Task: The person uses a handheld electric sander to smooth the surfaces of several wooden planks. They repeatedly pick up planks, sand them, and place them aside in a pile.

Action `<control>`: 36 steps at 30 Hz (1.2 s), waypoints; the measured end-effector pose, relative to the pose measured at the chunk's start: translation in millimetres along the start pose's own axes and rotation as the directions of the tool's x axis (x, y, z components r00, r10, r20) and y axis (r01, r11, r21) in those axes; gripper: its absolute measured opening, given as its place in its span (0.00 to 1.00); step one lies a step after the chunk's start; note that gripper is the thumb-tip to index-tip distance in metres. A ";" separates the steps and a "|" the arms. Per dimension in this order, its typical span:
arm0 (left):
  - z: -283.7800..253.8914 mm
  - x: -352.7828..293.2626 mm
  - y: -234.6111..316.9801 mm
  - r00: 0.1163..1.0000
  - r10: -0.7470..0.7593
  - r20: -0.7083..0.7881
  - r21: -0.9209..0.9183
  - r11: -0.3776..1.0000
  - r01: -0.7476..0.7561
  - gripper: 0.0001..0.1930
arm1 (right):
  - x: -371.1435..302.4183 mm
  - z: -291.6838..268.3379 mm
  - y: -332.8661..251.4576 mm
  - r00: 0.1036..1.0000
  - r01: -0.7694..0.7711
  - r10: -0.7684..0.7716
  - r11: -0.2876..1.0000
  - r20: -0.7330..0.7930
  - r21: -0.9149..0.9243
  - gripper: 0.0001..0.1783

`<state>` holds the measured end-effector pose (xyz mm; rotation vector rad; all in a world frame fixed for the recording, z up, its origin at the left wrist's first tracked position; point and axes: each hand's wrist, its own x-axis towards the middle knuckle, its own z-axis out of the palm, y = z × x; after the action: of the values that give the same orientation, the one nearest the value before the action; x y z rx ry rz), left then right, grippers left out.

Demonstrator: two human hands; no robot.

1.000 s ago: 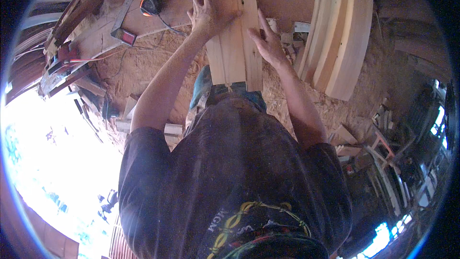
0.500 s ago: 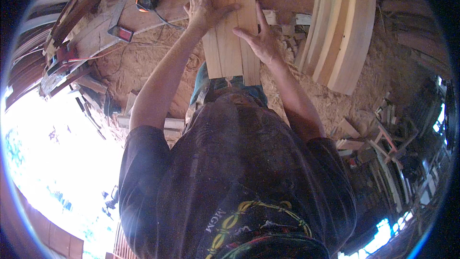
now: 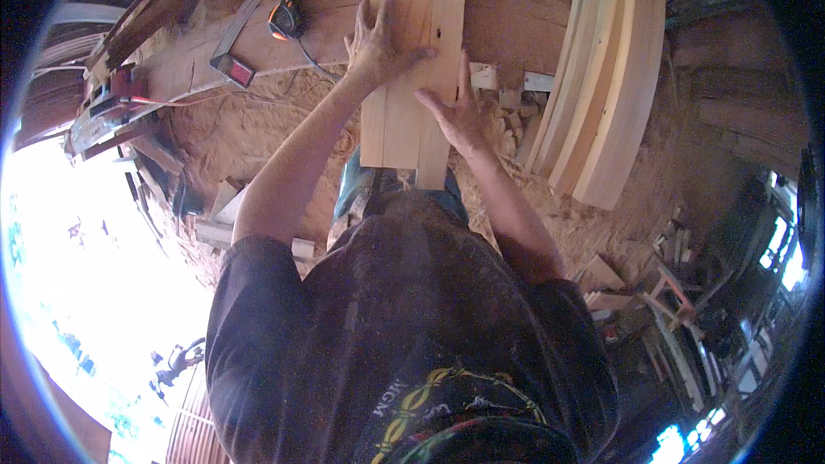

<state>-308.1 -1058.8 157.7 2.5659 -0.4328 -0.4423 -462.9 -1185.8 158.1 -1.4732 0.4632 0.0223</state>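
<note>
Two pale wooden boards (image 3: 397, 133) lie side by side in front of me, their near ends over my lap. The narrower right-hand one reaches a little closer to me. My left hand (image 3: 373, 53) grips the left edge, fingers spread apart and thumb laid across the top face. On the opposite edge, my right hand (image 3: 461, 116) holds the boards with its thumb on top and a finger along the side; its other fingers are mostly hidden. A dark knot shows on the wood beyond my right fingertips.
Behind the boards runs a broad wooden beam (image 3: 335, 21), with a black and orange tape measure (image 3: 286, 19) on it. Left of that lies a metal square with a red part (image 3: 232, 69). Curved planks (image 3: 597, 77) stand at right. Sawdust and offcuts (image 3: 601, 275) cover the ground.
The view has shifted, so the beam and boards sit lower. The boards have turned slightly, and the narrow one's near end juts out further past the other. Both hands keep their hold.
</note>
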 end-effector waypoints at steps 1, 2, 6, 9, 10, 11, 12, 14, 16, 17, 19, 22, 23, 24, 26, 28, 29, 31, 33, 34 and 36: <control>-7.6 1.0 1.7 1.000 -0.004 0.023 0.005 1.000 0.004 0.69 | 2.1 2.4 2.1 1.000 0.010 -0.010 1.000 0.030 0.026 0.65; -13.4 0.1 1.9 0.999 -0.010 0.046 0.010 1.000 0.009 0.68 | 4.5 4.9 5.2 0.998 0.018 -0.021 0.999 0.061 0.051 0.65; -8.7 -8.6 -38.3 0.994 -0.058 -0.088 0.008 0.998 0.059 0.62 | 18.8 12.5 32.2 0.981 0.151 -0.099 0.928 0.166 -0.339 0.63; -0.7 -8.5 -78.0 0.980 -0.029 -0.197 -0.059 0.998 0.018 0.58 | 28.6 19.7 34.6 0.938 0.287 -0.182 0.884 0.295 -0.369 0.60; -3.7 -9.2 -85.1 0.976 0.011 -0.219 -0.071 0.997 -0.027 0.57 | 31.7 22.4 36.3 0.936 0.308 -0.183 0.839 0.302 -0.448 0.59; -6.7 -9.3 -91.7 0.969 0.054 -0.240 -0.079 0.994 -0.075 0.55 | 34.0 21.8 37.0 0.938 0.296 -0.160 0.830 0.307 -0.473 0.58; -6.9 -16.3 -101.4 0.964 0.090 -0.248 -0.084 0.990 -0.114 0.54 | 35.0 25.2 35.7 0.938 0.286 -0.135 0.822 0.319 -0.493 0.57; -4.7 -29.4 -121.2 0.952 0.160 -0.261 -0.104 0.976 -0.193 0.51 | 33.6 22.1 16.1 0.938 0.185 -0.022 0.875 0.345 -0.447 0.55; -7.6 -32.6 -139.0 0.927 0.164 -0.338 -0.198 0.950 -0.240 0.39 | 37.8 11.7 19.2 0.936 0.278 -0.099 0.794 0.337 -0.540 0.42; -6.8 -40.1 -147.9 0.915 0.153 -0.373 -0.247 0.934 -0.257 0.33 | 42.7 6.0 18.7 0.931 0.319 -0.135 0.754 0.340 -0.574 0.38; -19.6 -52.1 -143.0 0.960 0.037 -0.279 -0.450 0.878 -0.165 0.32 | 70.7 -10.5 13.6 0.929 0.331 -0.149 0.743 0.339 -0.582 0.29; -22.8 -74.8 -152.5 0.977 -0.102 -0.188 -0.582 0.813 -0.027 0.30 | 92.0 -18.3 0.4 0.948 0.146 0.028 0.846 0.317 -0.513 0.21; -19.7 -85.4 -159.8 0.976 -0.149 -0.156 -0.645 0.764 0.014 0.29 | 100.8 -9.4 -20.1 0.949 0.055 0.111 0.862 0.294 -0.504 0.20; -16.7 -97.3 -163.9 0.975 -0.187 -0.116 -0.706 0.706 0.052 0.28 | 105.7 -6.0 -30.7 0.945 -0.041 0.196 0.867 0.263 -0.496 0.20; -17.1 -119.9 -159.5 0.975 -0.190 -0.112 -0.709 0.703 0.056 0.28 | 127.6 -9.2 -26.5 0.934 0.019 0.183 0.832 0.307 -0.555 0.20; -12.4 -141.4 -153.3 0.972 -0.219 -0.080 -0.726 0.681 0.093 0.29 | 135.0 0.6 -34.1 0.920 0.019 0.217 0.808 0.328 -0.589 0.21; -13.9 -146.2 -144.8 0.965 -0.259 -0.050 -0.633 0.755 0.170 0.29 | 132.3 5.5 -45.1 0.915 -0.020 0.256 0.802 0.313 -0.598 0.21; -9.8 -144.4 -146.6 0.966 -0.239 -0.102 -0.641 0.758 0.120 0.30 | 134.6 7.1 -48.4 0.911 -0.042 0.271 0.813 0.312 -0.581 0.21; -16.9 -144.2 -142.2 0.966 -0.243 -0.084 -0.653 0.746 0.130 0.29 | 133.2 12.3 -52.8 0.909 -0.059 0.291 0.800 0.299 -0.597 0.21; -15.7 -144.9 -142.6 0.965 -0.249 -0.082 -0.657 0.742 0.135 0.29 | 131.5 14.2 -56.4 0.910 -0.069 0.299 0.794 0.289 -0.604 0.20; -16.8 -143.1 -142.8 0.966 -0.249 -0.075 -0.655 0.743 0.140 0.29 | 129.2 15.1 -58.0 0.912 -0.069 0.298 0.787 0.281 -0.613 0.20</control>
<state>-398.8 -879.5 129.8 1.9416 0.0615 -0.3719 -323.7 -1212.1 173.1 -1.9803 0.3018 0.6494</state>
